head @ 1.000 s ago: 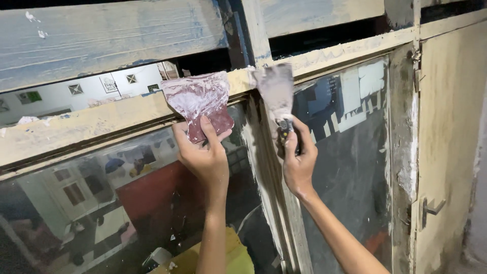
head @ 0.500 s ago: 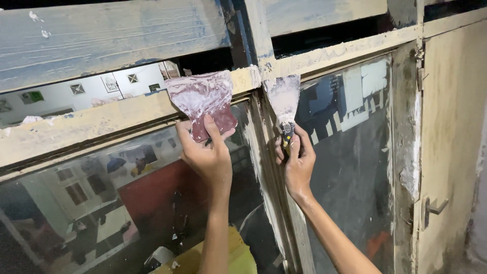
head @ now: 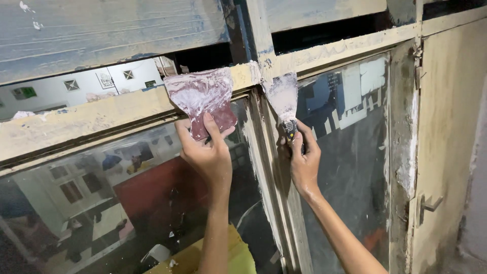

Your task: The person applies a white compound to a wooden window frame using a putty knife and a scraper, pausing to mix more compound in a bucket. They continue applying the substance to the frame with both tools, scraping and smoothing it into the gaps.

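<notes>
My left hand [head: 207,155] grips a wide reddish scraper plate [head: 202,100] smeared with white putty, held flat against the horizontal window frame bar [head: 91,119]. My right hand [head: 303,161] is closed around the handle of a putty knife [head: 284,101]. Its putty-coated blade points up and touches the joint where the vertical mullion [head: 276,203] meets the horizontal bar. The two tools are a short gap apart.
Dirty glass panes [head: 355,152] sit on both sides of the mullion and reflect a room. A cream door or shutter with a metal handle [head: 430,205] stands at the right. A yellow object [head: 238,256] lies below. Dark gaps open above the frame.
The putty knife has moved up and slightly right along the mullion to the joint. My left hand with the scraper plate has shifted only a little.
</notes>
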